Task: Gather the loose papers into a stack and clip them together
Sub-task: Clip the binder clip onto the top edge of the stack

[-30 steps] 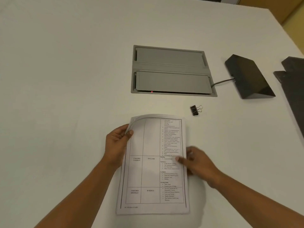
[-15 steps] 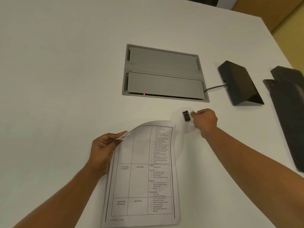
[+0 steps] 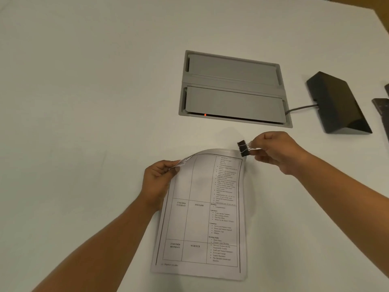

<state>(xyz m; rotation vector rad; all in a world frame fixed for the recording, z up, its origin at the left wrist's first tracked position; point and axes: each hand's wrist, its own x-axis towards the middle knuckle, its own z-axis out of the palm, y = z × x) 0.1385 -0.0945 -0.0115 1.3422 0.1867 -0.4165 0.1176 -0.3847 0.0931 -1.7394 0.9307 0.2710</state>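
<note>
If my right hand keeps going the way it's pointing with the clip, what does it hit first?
Probably the top right corner of the paper stack: the right hand aims the binder clip left, just beside it. Depth is unclear.

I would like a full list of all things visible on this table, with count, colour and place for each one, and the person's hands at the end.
table: one, white, fills the view.
paper stack: one, white with black printed grid, near centre, far left corner lifted.
binder clip: one, black with silver handles, in the air at the stack's far right corner.
cable box: one, grey with a red light, set into the table behind the stack.
wedge device: one, black, right of the box, cable attached.
dark object: one, dark, cut off at the right edge.
left hand: pinches the lifted corner.
right hand: holds the clip by its handles.
</note>
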